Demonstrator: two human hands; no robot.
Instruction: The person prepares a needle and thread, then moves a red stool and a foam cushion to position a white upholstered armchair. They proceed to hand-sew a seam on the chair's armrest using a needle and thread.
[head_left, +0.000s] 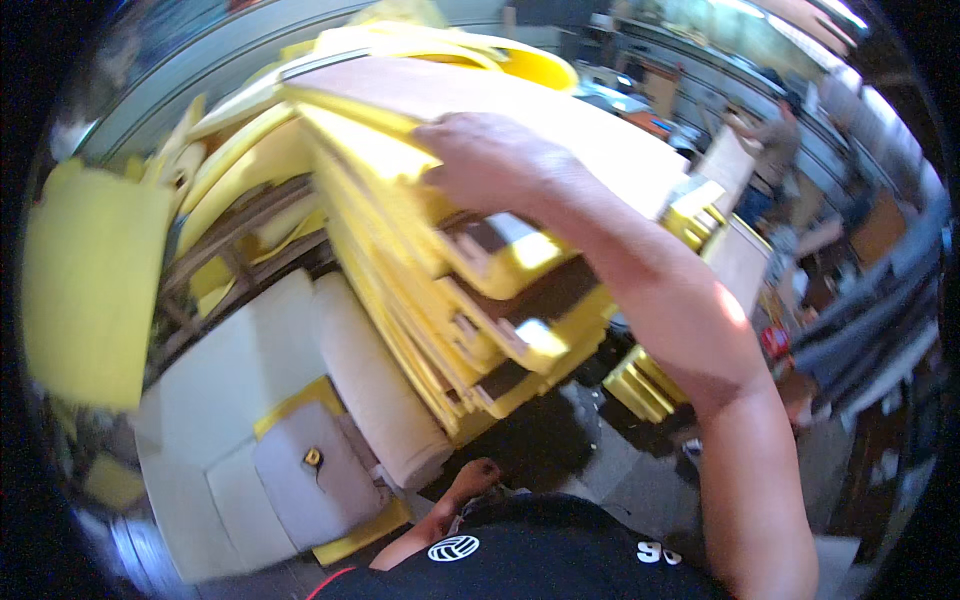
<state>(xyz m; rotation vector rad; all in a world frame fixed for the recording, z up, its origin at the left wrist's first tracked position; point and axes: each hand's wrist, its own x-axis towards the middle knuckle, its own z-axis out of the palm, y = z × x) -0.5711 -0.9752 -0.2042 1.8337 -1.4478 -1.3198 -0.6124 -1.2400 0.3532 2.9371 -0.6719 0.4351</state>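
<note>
R hand (487, 160) fingertips hidden behind yellow foam stack (400, 250) | L hand (473, 478) blurred, grip unclear

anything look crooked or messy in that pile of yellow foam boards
Yes. The stack of yellow foam-backed boards leans steeply, its corner ends fanned out unevenly rather than flush. The right hand presses on its top edge. Loose yellow foam offcuts lie jumbled behind it, over a wooden frame.

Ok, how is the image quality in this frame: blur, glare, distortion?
Head view: heavy motion blur on the yellow foam sheet at left; sunlit glare patches on the foam panel stack and the right hand's forearm; fisheye bending with dark rim corners.
</note>
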